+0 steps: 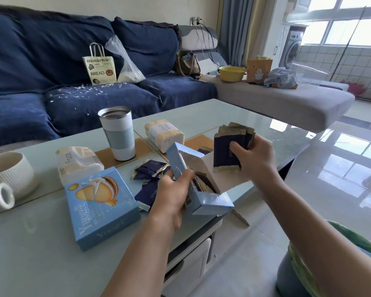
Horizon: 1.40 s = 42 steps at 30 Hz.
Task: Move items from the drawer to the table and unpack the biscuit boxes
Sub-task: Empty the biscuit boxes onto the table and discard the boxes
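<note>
My left hand grips an opened light-blue biscuit box, tilted with its torn flap up; several dark packets still show inside it. Above the table, my right hand holds a stack of navy biscuit packets with gold edges. More navy packets lie loose on the glass table behind the box. A second, closed blue biscuit box with a biscuit picture lies flat to the left.
A white-and-blue tumbler, two tissue packs and a white ribbed mug stand on the table. A blue sofa is behind, with a paper bread bag. A green-lined bin is at lower right.
</note>
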{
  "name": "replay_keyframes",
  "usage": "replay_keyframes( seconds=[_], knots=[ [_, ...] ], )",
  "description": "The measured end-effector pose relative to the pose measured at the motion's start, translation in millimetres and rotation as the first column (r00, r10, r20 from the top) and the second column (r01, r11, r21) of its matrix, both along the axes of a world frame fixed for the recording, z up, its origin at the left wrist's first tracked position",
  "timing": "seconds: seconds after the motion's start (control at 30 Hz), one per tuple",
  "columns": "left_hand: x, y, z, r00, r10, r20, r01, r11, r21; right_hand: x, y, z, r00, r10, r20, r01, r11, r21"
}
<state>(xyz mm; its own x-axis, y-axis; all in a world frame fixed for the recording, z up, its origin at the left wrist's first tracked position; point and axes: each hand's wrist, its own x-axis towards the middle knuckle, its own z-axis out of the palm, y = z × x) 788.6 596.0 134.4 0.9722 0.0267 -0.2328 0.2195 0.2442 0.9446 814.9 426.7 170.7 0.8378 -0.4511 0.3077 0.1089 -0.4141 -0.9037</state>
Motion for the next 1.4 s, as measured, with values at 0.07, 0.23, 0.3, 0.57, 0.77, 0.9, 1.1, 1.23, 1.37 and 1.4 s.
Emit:
replay_keyframes(
  seconds=[0.07, 0.23, 0.3, 0.57, 0.77, 0.9, 1.1, 1.23, 1.37, 1.4],
  knots=[
    [0.8, 1.9, 0.4, 1.000, 0.006, -0.016, -0.006, 1.000, 0.000, 13.7, 4.2, 7.3, 0.999, -0.041, -0.021, 0.038, 0.991, -0.131],
    [3.6, 11.9, 2.1, 0.990, 0.138, 0.009, -0.137, 0.990, -0.046, 41.0, 16.8, 21.8, 0.993, 0.003, -0.118, 0.008, 0.996, 0.093],
    [5.2, 17.3, 2.5, 0.974, 0.224, 0.040, -0.221, 0.973, -0.068, 49.2, 19.2, 22.5, 0.988, 0.061, -0.141, -0.012, 0.945, 0.326],
    [14.9, 36.9, 5.2, 0.862, 0.498, 0.097, -0.484, 0.864, -0.142, 61.1, 25.1, 17.1, 0.966, 0.223, -0.132, -0.075, 0.728, 0.682],
    [16.1, 45.2, 6.9, 0.816, 0.577, 0.029, -0.551, 0.794, -0.256, 60.7, 17.9, -0.4, 0.976, 0.173, -0.134, -0.056, 0.786, 0.615],
    [16.6, 47.3, 7.7, 0.825, 0.566, -0.016, -0.539, 0.777, -0.326, 59.1, 28.4, -21.7, 0.980, 0.115, -0.163, -0.101, 0.991, 0.093],
    [15.9, 49.1, 9.3, 0.866, 0.496, -0.059, -0.467, 0.763, -0.446, 52.1, 52.3, -38.7, 0.943, 0.332, -0.016, -0.298, 0.822, -0.485],
    [16.8, 50.2, 9.8, 0.869, 0.490, -0.064, -0.448, 0.725, -0.524, 47.6, 58.7, -39.7, 0.907, 0.410, -0.092, -0.384, 0.721, -0.577],
    [16.8, 52.0, 9.9, 0.855, 0.517, -0.048, -0.450, 0.693, -0.563, 44.7, 55.0, -39.1, 0.880, 0.436, -0.187, -0.465, 0.715, -0.523],
    [17.1, 52.5, 9.4, 0.848, 0.528, -0.048, -0.457, 0.682, -0.571, 43.2, 52.9, -38.7, 0.874, 0.430, -0.227, -0.483, 0.715, -0.506]
  ],
)
